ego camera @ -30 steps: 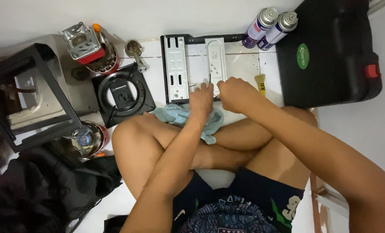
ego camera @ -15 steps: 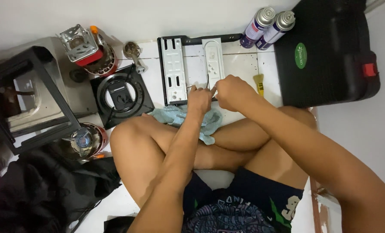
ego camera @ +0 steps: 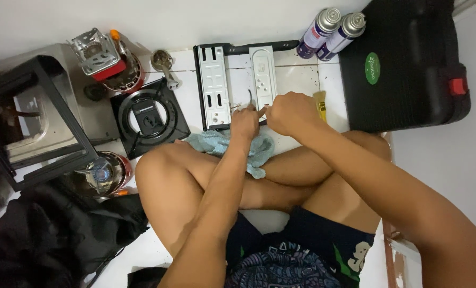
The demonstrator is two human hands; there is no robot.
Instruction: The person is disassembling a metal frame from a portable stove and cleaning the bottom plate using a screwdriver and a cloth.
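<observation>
on the tiled floor, by the pale perforated metal bracket (ego camera: 263, 80), left hand (ego camera: 247, 121) and right hand (ego camera: 288, 112) pinch shut on a tiny part, too small to identify; it could slip into the blue cloth (ego camera: 222, 145).

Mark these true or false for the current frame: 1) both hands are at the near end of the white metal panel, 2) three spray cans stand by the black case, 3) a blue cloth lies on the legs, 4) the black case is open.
1. True: the left hand and right hand meet at the near end of the white metal panel.
2. False: two spray cans stand beside the black case.
3. True: the blue cloth lies over the crossed legs, below the hands.
4. False: the case is shut, lid down.
</observation>
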